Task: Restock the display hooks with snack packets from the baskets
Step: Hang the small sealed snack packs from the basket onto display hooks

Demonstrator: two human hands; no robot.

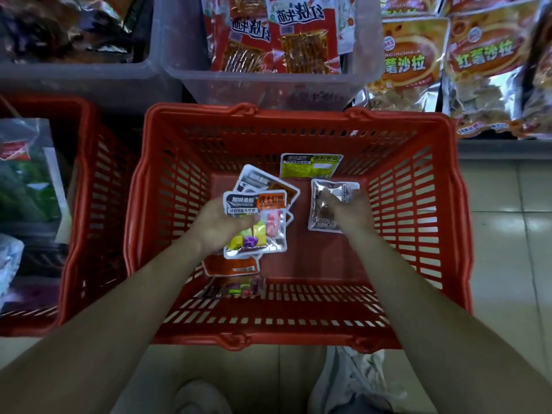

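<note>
A red plastic basket [298, 324] stands on the floor below me with a few snack packets inside. My left hand [219, 225] grips a fanned stack of candy packets [260, 222] with grey and orange labels, thumb on top. My right hand [349, 215] rests on a silvery packet [325, 192] lying on the basket floor, fingers curled over its lower right part. A yellow-labelled packet [309, 165] leans against the far wall. Another candy packet [236, 288] lies by the near wall, under my left wrist.
A second red basket [86, 204] with bagged goods stands at the left. Clear bins [268, 82] holding red snack packs sit behind the basket. Orange bags [484, 64] hang or lie at the upper right. Tiled floor [507, 249] runs along the right.
</note>
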